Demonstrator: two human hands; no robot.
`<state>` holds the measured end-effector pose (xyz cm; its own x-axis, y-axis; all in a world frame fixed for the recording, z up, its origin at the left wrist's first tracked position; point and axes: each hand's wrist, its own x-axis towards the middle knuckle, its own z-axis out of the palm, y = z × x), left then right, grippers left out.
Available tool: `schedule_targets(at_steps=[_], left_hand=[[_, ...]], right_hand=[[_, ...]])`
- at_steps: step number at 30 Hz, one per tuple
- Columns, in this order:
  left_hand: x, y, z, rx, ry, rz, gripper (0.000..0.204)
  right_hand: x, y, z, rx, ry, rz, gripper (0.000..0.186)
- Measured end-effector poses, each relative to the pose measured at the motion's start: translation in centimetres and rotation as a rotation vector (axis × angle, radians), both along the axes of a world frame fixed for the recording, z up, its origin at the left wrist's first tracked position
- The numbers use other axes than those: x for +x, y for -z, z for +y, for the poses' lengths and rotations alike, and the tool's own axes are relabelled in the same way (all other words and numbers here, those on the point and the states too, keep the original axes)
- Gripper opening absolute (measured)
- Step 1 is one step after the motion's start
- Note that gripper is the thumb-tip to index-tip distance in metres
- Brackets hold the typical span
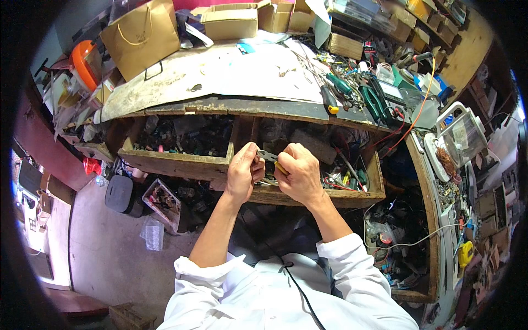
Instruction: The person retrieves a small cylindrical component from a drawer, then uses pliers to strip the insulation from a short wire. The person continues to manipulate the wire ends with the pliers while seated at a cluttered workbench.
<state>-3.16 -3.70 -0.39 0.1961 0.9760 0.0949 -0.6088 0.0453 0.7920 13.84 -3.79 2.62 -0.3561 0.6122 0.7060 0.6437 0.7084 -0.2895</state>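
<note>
Over the open right drawer (355,192), my left hand (242,173) is closed, thumb up, on something small and dark, largely hidden by its fingers. My right hand (297,171) is curled round the yellow grip of a metal hand tool (269,155), which looks like pliers or a stripper; its head reaches across to the left hand's fingertips. The drawer under both hands holds jumbled tools, wires and parts. Beside it, the left drawer (181,162) is full of small dark pieces.
Behind the drawers, a worktop (198,71) carries white sheets, with screwdrivers and pliers (371,102) at right, and a paper bag (140,44) and cardboard boxes (228,22) at the back. A deep bin of cables (399,256) is at lower right, a plastic tub (162,203) on the floor at left.
</note>
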Motion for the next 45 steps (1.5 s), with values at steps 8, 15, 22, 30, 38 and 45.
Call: schedule_targets(at_steps=[8,15,22,30,38,45], left_hand=[[0.1,0.1,0.2,0.016,0.017,0.056,0.033],[-0.5,0.3,0.3,0.046,0.085,0.03,0.033],[-0.3,0.2,0.3,0.039,0.075,0.053,0.038],[-0.9,0.4,0.2,-0.02,0.055,-0.063,0.04],[-2.0,0.2,0.4,0.041,0.288,0.02,0.038],[-1.3,0.1,0.5,0.03,0.223,0.029,0.039]], right_hand=[[0.0,0.5,0.1,-0.039,-0.018,0.017,0.02],[0.6,1.2,1.0,-0.196,-0.13,0.171,0.023],[0.7,1.4,1.4,-0.275,-0.143,0.205,0.026],[0.5,0.9,1.0,-0.235,-0.117,0.207,0.027],[0.6,1.2,1.0,-0.281,-0.059,0.323,0.03],[1.0,1.6,0.9,-0.206,-0.026,0.384,0.033]])
